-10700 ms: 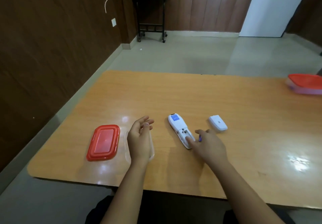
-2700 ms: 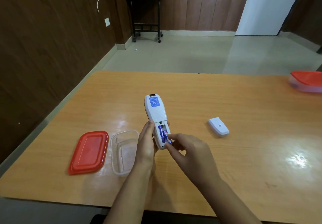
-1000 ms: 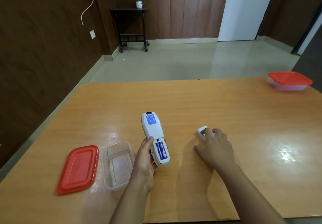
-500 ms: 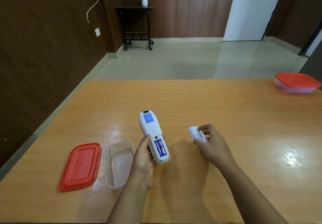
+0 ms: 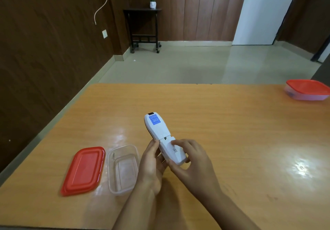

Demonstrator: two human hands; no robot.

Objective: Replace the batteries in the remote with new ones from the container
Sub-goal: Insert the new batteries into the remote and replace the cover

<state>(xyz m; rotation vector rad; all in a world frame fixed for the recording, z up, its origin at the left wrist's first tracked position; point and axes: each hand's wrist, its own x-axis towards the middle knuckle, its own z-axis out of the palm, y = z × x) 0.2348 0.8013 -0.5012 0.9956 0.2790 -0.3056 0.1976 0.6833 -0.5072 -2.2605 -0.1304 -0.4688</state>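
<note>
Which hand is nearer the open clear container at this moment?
Left. The left hand grips the remote just right of the container. The right hand holds the cover on the remote's near end, farther right.

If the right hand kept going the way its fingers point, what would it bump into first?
The white battery cover on the remote; the right hand seems to be gripping it, so there is no gap.

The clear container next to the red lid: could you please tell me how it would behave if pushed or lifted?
The clear container looks thin-walled and empty, so probably light and slightly flexible. On the glossy table it would likely slide easily. Its low, wide shape should resist tipping.
</note>
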